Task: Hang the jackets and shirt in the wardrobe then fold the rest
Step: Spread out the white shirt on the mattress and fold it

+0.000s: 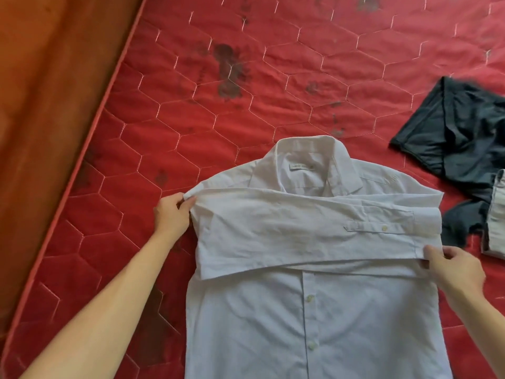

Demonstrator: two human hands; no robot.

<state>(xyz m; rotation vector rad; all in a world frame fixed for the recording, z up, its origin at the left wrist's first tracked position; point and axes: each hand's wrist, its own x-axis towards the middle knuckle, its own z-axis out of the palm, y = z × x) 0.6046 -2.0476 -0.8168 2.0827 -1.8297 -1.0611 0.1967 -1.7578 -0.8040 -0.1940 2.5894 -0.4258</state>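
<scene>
A white button-up shirt (pixel 308 310) is laid face up on a red quilted mattress (pixel 191 105), buttoned down the front, with its collar (pixel 306 165) pointing away from the person. One long sleeve (pixel 273 231) is drawn flat across the chest, so that its buttoned cuff (pixel 382 228) reaches the shirt's right-hand edge. A second layer of sleeve appears to lie beneath it.

The fold at the shoulder is pinched between thumb and fingers by the left hand (pixel 170 214), at the shirt's left edge. The cuff end of the sleeve is pinched in the same way by the right hand (pixel 456 272), at the opposite edge.

Near the shirt's right side a dark garment (pixel 459 132) is spread loosely and unfolded on the mattress. At the frame's right edge a light grey item (pixel 496 214) lies partly on that garment and looks already folded. An orange-brown surface (pixel 41 105) runs along the mattress's left border.

As judged from the layout, the folding stage is under way: the shirt's sleeves are tucked in, but its body is not yet folded. The dark garment is left to do. No wardrobe, hanger or jacket is in view, so the hanging part cannot be assessed.
</scene>
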